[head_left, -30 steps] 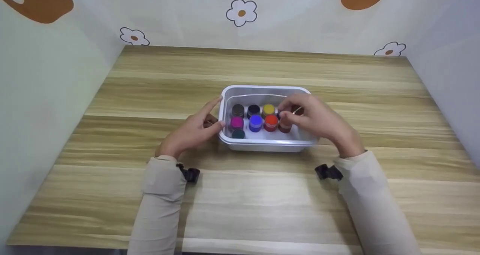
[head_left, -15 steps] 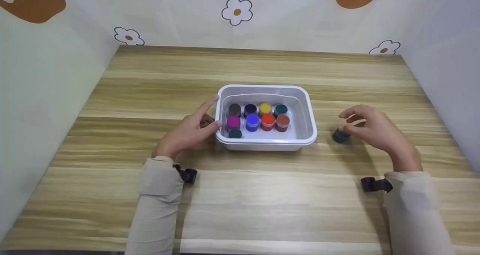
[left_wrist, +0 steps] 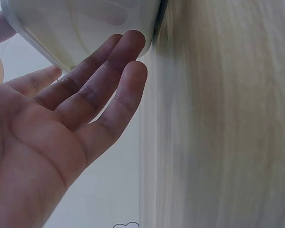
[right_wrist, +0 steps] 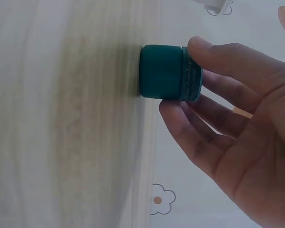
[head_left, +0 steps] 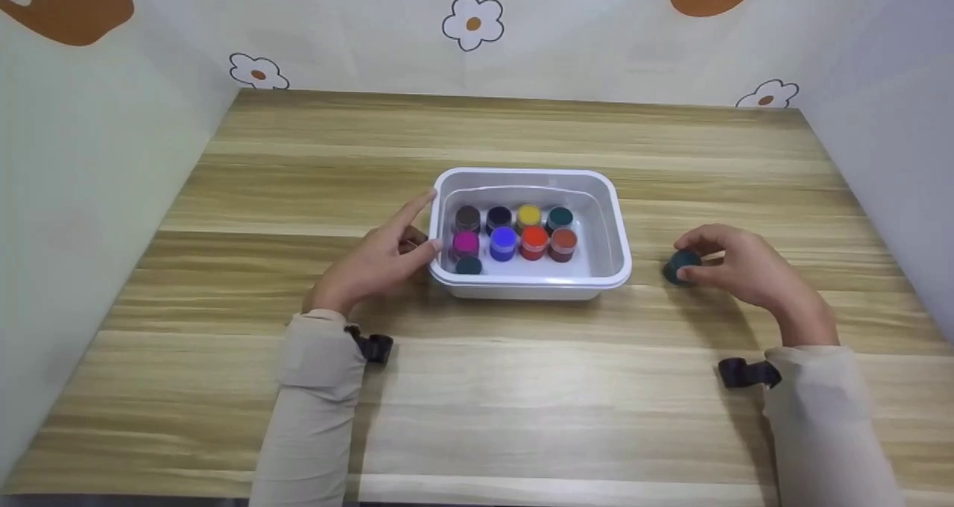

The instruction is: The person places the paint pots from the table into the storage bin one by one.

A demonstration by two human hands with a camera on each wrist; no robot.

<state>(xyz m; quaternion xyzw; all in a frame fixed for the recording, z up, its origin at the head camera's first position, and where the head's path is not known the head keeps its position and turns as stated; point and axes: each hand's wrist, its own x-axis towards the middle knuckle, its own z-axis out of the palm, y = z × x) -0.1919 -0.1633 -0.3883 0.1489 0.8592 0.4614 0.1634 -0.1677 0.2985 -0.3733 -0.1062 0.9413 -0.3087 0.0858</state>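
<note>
A white plastic tub (head_left: 522, 291) stands mid-table with several small paint jars inside, among them a yellow jar (head_left: 528, 216), a red jar (head_left: 533, 242) and a blue jar (head_left: 503, 244). My left hand (head_left: 373, 265) rests against the tub's left side, thumb and index fingertip at the rim; its extended fingers (left_wrist: 92, 90) lie along the outer wall in the left wrist view. To the right of the tub, my right hand (head_left: 741, 268) pinches a teal paint jar (right_wrist: 163, 72) between thumb and fingers. This jar is upright at the tabletop, its lid towards my palm.
In the tub the jars form two rows, with a dark green jar (head_left: 469, 266) partly hidden behind the front rim. The wood-grain table (head_left: 522, 402) meets pale walls with flower prints at the back and sides.
My right hand has left a teal jar in the tub's back row, moved right out of the tub, and taken hold of another teal jar on the table. My left hand stays at the tub.
</note>
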